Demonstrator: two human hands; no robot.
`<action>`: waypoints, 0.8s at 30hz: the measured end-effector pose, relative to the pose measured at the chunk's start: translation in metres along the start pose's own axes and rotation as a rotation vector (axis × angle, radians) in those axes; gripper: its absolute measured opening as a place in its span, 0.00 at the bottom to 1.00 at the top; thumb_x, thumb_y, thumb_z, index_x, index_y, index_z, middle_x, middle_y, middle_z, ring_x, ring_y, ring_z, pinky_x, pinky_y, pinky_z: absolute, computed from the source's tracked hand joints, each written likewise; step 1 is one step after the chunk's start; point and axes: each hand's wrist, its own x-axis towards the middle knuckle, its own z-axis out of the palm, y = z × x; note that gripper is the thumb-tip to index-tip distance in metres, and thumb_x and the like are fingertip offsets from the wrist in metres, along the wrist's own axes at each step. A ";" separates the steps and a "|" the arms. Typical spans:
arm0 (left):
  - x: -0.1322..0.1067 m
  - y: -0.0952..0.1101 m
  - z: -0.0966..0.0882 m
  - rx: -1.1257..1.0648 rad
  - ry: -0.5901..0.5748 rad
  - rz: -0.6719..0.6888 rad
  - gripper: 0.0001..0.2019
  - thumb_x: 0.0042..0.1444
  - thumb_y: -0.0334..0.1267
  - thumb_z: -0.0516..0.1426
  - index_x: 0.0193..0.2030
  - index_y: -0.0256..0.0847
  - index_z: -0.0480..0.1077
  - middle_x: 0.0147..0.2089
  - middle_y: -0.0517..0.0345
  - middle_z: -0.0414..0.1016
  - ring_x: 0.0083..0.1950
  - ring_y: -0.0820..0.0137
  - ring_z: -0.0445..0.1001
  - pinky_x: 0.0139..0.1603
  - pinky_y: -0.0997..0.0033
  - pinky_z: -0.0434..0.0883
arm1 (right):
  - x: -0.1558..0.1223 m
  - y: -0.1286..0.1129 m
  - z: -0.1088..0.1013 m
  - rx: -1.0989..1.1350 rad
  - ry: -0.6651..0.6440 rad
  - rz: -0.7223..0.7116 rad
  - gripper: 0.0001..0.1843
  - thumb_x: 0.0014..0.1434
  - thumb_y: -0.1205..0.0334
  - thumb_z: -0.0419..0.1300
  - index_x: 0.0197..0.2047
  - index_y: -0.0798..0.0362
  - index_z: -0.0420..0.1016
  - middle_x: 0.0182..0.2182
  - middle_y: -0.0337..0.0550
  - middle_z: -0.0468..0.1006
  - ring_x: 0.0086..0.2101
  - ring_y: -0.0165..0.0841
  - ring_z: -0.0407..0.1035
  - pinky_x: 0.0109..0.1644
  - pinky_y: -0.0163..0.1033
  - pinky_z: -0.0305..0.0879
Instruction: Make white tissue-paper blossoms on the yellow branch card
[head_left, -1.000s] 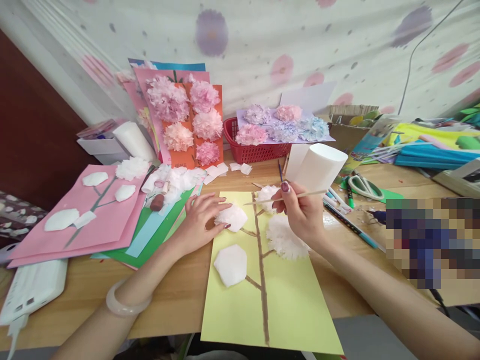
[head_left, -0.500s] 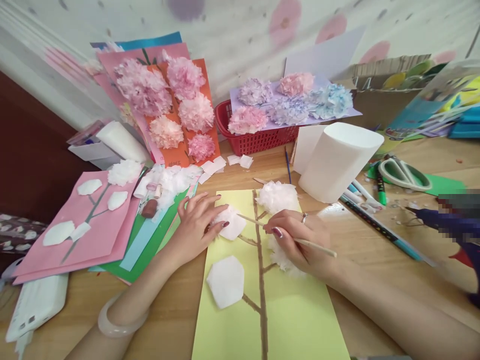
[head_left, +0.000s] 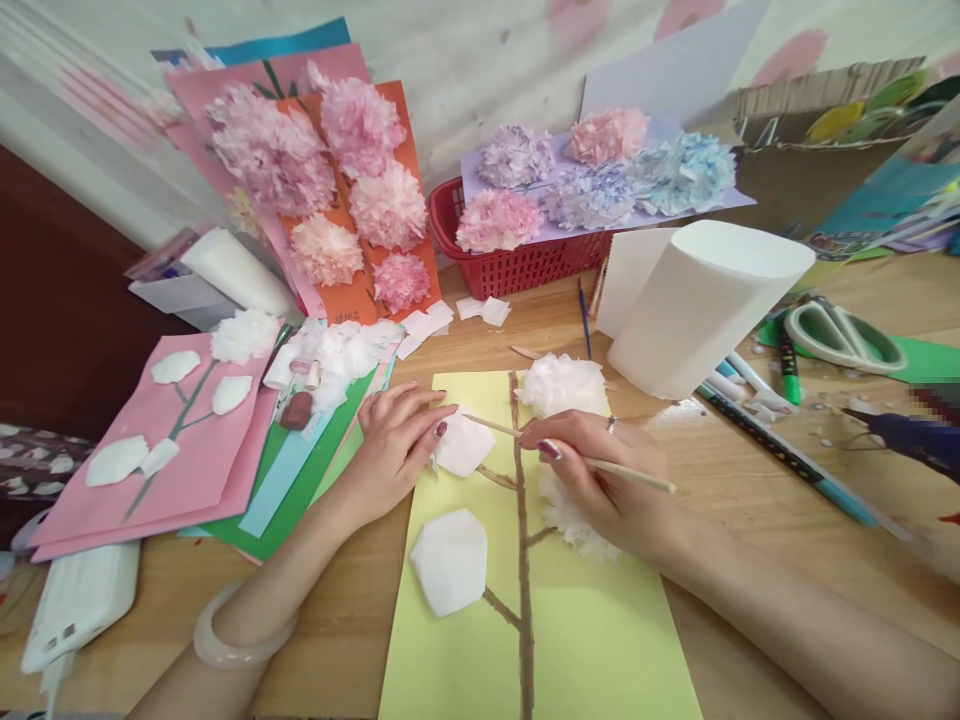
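On the yellow card, which bears a drawn brown stem with branches, my left hand lies with fingers stretched out. Its thumb and index fingertips rest at the upper edge of a white paper pad. My right hand grips a thin wooden stick, whose far tip reaches those left fingertips. A second flat white pad sits lower on the card. Fluffy white tissue flowers show above the right hand and partly hidden beneath it.
Pink card with white pads lies left, beside white tissue scraps. Behind are a red basket and cards with tissue flowers. A white paper roll, scissors, pens and a glue gun occupy the right.
The stick's tip has moved slightly left, up to my left fingertips. My left thumb has drawn closer to the index finger. The whole view has shifted a little.
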 end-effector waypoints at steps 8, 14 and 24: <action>0.002 -0.002 0.000 -0.055 -0.026 -0.025 0.19 0.69 0.40 0.44 0.57 0.51 0.73 0.63 0.57 0.71 0.68 0.59 0.58 0.68 0.47 0.51 | 0.006 0.001 0.002 0.049 -0.018 0.028 0.15 0.71 0.59 0.49 0.38 0.49 0.75 0.27 0.39 0.80 0.26 0.31 0.74 0.29 0.35 0.66; 0.002 -0.004 0.000 -0.099 0.037 -0.024 0.19 0.68 0.41 0.45 0.56 0.48 0.73 0.62 0.57 0.73 0.67 0.60 0.61 0.69 0.49 0.53 | 0.003 0.006 0.006 0.081 0.042 0.146 0.15 0.70 0.57 0.50 0.37 0.49 0.76 0.28 0.40 0.80 0.26 0.32 0.74 0.29 0.36 0.67; 0.015 -0.058 -0.071 -0.050 0.454 -0.523 0.19 0.60 0.42 0.50 0.52 0.40 0.74 0.31 0.59 0.77 0.35 0.65 0.77 0.38 0.69 0.71 | 0.005 0.009 0.007 0.130 0.177 0.251 0.19 0.69 0.50 0.50 0.35 0.49 0.76 0.25 0.41 0.78 0.24 0.35 0.73 0.25 0.38 0.66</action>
